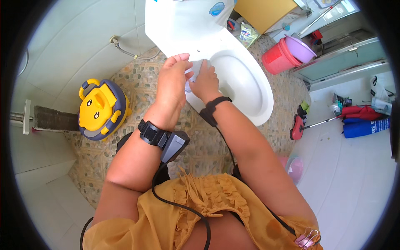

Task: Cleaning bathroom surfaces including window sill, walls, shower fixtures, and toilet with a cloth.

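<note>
My left hand (175,78) is raised over the near left edge of the white toilet bowl (265,106), fingers bent and apart, with nothing visible in it. Close beside it, my right hand (206,79) has its fingers on a pale grey, translucent item (196,69) at the bowl's left rim; what the item is cannot be told. Between the two hands, part of that item is hidden by the fingers. The bowl stands uncovered, with the upright white tank or lid (184,22) behind it. Each wrist wears a black strap with a cabled device.
A yellow and grey child's potty (97,109) stands on the pebble-patterned floor at left, by a hanging dark cloth (54,118). A red bucket (278,57) with a purple basin (298,50) is at upper right. A red mop head (297,126) and bags (362,126) lie farther right.
</note>
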`<state>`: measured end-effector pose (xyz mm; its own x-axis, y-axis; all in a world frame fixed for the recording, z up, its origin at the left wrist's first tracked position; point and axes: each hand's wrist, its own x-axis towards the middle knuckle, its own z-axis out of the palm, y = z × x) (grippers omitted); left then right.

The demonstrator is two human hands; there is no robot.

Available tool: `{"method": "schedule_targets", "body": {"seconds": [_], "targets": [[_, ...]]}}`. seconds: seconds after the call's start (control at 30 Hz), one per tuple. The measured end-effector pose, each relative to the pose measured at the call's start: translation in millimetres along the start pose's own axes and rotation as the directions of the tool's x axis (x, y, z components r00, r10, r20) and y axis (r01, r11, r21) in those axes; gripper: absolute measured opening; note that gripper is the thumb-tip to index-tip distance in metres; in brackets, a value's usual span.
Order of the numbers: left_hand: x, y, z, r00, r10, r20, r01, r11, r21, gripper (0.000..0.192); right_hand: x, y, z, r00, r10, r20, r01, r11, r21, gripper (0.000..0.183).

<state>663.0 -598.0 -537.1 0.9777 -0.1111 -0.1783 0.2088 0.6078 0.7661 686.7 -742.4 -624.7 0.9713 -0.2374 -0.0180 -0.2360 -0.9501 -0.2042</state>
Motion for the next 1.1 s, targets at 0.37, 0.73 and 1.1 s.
{"method": "schedule_targets", "body": {"seconds": [0.37, 0.73, 1.1], "targets": [[-16.4, 0.8, -1.8, 0.998, -0.058, 0.016, 0.059, 0.997, -0.044, 0.020, 31.2, 18.5, -33.7, 0.982, -0.127, 0.138, 0.074, 0.938, 0.338, 0.055], [-16.1, -1.9, -1.1, 0.986, -0.134, 0.103, 0.141, 0.989, -0.054, 0.018, 90.5, -1.4, 3.4, 0.899, -0.411, 0.149, 0.433, 0.884, -0.176, 0.075], [-22.6, -0.9, 1.4, 0.937, -0.318, 0.144, 0.315, 0.948, 0.046, 0.019, 189.9, 53.8, -39.5, 0.911, -0.288, 0.294, 0.363, 0.899, -0.245, 0.069]]}}
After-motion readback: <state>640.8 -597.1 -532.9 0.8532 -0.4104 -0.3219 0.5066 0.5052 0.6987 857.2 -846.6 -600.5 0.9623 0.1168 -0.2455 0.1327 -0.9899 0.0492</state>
